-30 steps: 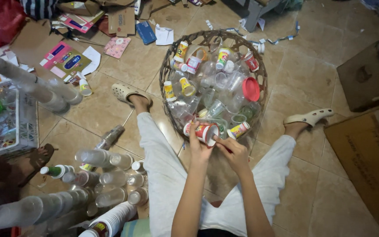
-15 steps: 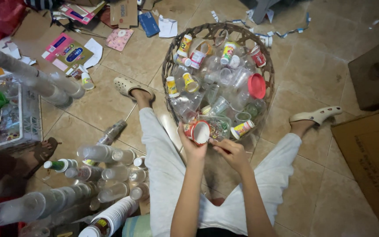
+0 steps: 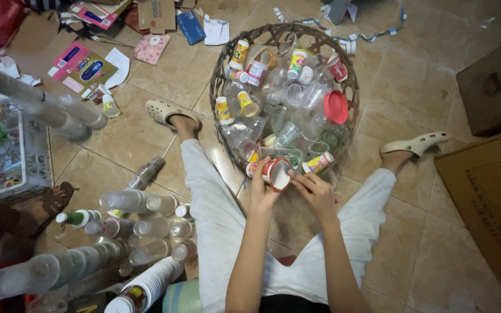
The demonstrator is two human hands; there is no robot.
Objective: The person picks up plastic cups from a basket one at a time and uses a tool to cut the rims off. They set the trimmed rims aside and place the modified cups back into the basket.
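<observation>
**Hands and a Little Cup Over the Basket**

Brown floor tiles [image 3: 146,122] spread out under a person who sat with both legs wide apart. Between the legs stood a round woven basket [image 3: 220,87]. It was full of see-through plastic cups, small pots with bright labels and one red lid [image 3: 336,106].

Right at the near edge of the basket, the left hand [image 3: 260,188] held a small red and white cup [image 3: 275,174]. The fingers were curled around the cup's side. The cup lay tipped over, with its open mouth turned toward the right hand [image 3: 317,191]. Its long way ran from left to right, from one hand toward the other.

The right hand was just beside the cup's mouth. Its fingertips seemed to touch the rim, as if they pinched something there. It was too small to tell if they held a lid or a bit of foil. The left hand gripped the cup, and the right hand was closest to its opening.

To the left, long stacks of clear cups [image 3: 140,229] lay on the floor beside the person's leg. A white crate [image 3: 30,168] stood further left. Torn card and papers [image 3: 82,64] lay at the far side. A brown cardboard box [image 3: 488,197] sat on the right.
</observation>
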